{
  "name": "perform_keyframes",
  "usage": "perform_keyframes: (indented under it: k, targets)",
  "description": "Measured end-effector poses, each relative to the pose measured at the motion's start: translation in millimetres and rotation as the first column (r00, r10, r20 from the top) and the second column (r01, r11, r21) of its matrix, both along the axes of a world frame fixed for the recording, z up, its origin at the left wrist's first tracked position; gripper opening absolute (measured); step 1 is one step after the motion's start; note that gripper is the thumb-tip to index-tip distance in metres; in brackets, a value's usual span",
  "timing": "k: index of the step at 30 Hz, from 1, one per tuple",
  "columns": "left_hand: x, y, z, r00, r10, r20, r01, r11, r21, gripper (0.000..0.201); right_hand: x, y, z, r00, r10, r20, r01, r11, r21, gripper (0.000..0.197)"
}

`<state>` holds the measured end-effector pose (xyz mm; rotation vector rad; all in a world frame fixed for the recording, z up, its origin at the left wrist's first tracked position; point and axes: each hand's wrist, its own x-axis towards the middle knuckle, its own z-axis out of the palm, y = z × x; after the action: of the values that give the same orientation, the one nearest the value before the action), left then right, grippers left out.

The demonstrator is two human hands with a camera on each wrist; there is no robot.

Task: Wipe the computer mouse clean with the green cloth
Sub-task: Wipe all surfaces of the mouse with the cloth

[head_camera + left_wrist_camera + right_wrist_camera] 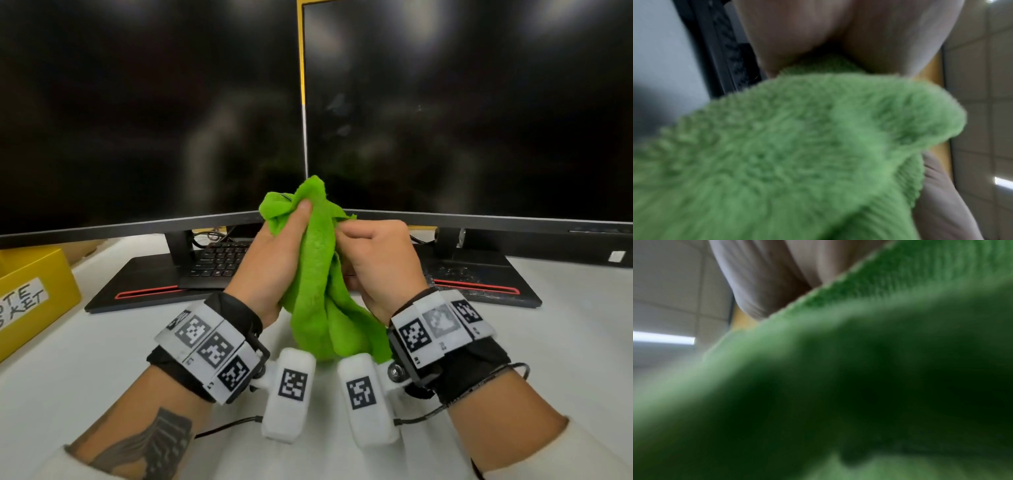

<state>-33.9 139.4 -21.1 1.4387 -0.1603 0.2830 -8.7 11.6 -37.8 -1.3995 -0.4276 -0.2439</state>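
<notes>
Wrist bands checkered with black-and-white markers sit nearest my view, above a white desk [565, 308]. Going left to right: a yellow bin [37, 284] with a hand-lettered label stands at the near left; my left hand [274, 253] has its fingers curled round the green cloth [318, 291], thumb pressed into the top fold; my right hand [380, 260] is closed on the cloth's other side, fingers tucked into it. The cloth is bunched between both hands, held up above the desk, its loose tail hanging toward me. The computer mouse does not show anywhere; I judge it is wrapped inside the bundle, but I cannot tell, and a thin dark line at the top fold may be its cable. Wiping looks under way; how much remains I cannot say. The cloth is a thick, fuzzy terry pile, soft and crumpled. Behind, two dark glossy monitors [479, 113] stand on flat black bases, a black keyboard [219, 260] between them.
</notes>
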Motion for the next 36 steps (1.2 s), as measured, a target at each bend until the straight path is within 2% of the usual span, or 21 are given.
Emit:
perform_keyframes:
  k: [2, 4, 7, 9, 11, 13, 16, 18, 22, 25, 26, 28, 30, 31, 33, 36]
  targets:
    - [1, 3, 1, 0.999, 0.043, -0.014, -0.042, 0.999, 0.023, 0.035, -1, 0, 2, 0.999, 0.023, -0.039, -0.022, 0.999, 0.041, 0.036]
    - [0, 6, 3, 0.997, 0.075, 0.005, -0.076, 0.996, 0.036, 0.032, -4, -1, 4, 0.999, 0.036, -0.040, -0.036, 0.999, 0.016, 0.034]
    - [-1, 7, 3, 0.989, 0.143, 0.045, -0.144, 0.989, 0.025, 0.031, -11, 0, 6, 0.985, 0.158, -0.069, -0.161, 0.986, -0.051, 0.032]
    - [1, 11, 2, 0.982, 0.170, 0.087, -0.173, 0.984, 0.032, 0.032, -13, -1, 6, 0.971, 0.233, -0.059, -0.239, 0.964, -0.114, 0.040]
    - [1, 13, 1, 0.984, 0.139, 0.110, -0.148, 0.987, 0.071, 0.033, -14, -4, 6, 0.960, 0.276, -0.050, -0.280, 0.952, -0.127, 0.043]
    - [0, 17, 2, 0.995, 0.054, 0.088, -0.062, 0.994, 0.091, 0.030, -14, -6, 8, 0.953, 0.300, -0.046, -0.303, 0.948, -0.096, 0.040]
    - [-3, 18, 6, 0.994, -0.020, 0.108, -0.004, 0.977, 0.212, 0.032, -17, -5, 12, 0.970, 0.240, -0.031, -0.241, 0.970, -0.026, 0.017]
    - [-3, 17, 6, 0.993, -0.037, 0.110, 0.010, 0.973, 0.232, 0.043, -15, -3, 12, 0.980, 0.195, -0.044, -0.194, 0.981, 0.015, 0.018]
    - [-8, 10, 6, 0.994, -0.054, 0.099, 0.043, 0.992, 0.117, 0.040, -8, 0, 10, 0.987, 0.157, -0.014, -0.155, 0.982, 0.105, 0.022]
    - [-2, 13, 8, 0.989, 0.119, 0.087, -0.117, 0.993, -0.032, 0.025, -9, 1, 9, 0.965, 0.262, -0.024, -0.258, 0.959, 0.115, 0.025]
    - [0, 15, 9, 0.985, 0.163, 0.058, -0.157, 0.983, -0.097, 0.024, -10, 0, 10, 0.953, 0.303, -0.008, -0.302, 0.952, 0.052, 0.027]
    - [2, 19, 10, 0.979, 0.205, -0.007, -0.202, 0.959, -0.200, 0.028, -15, -3, 11, 0.954, 0.295, 0.044, -0.285, 0.944, -0.167, 0.036]
    - [2, 20, 9, 0.972, 0.229, -0.041, -0.233, 0.948, -0.218, 0.037, -17, -3, 10, 0.958, 0.279, 0.070, -0.244, 0.917, -0.317, 0.045]
    - [3, 20, 8, 0.975, 0.220, -0.043, -0.224, 0.953, -0.202, 0.041, -16, -2, 9, 0.960, 0.275, 0.045, -0.246, 0.913, -0.325, 0.047]
    - [3, 16, 4, 0.989, 0.147, -0.025, -0.149, 0.972, -0.183, 0.043, -15, -2, 9, 0.962, 0.269, -0.044, -0.272, 0.935, -0.230, 0.047]
    - [3, 8, -2, 1.000, -0.003, 0.015, 0.005, 0.988, -0.153, 0.041, -13, -6, 13, 0.968, 0.218, -0.127, -0.224, 0.974, -0.029, 0.024]
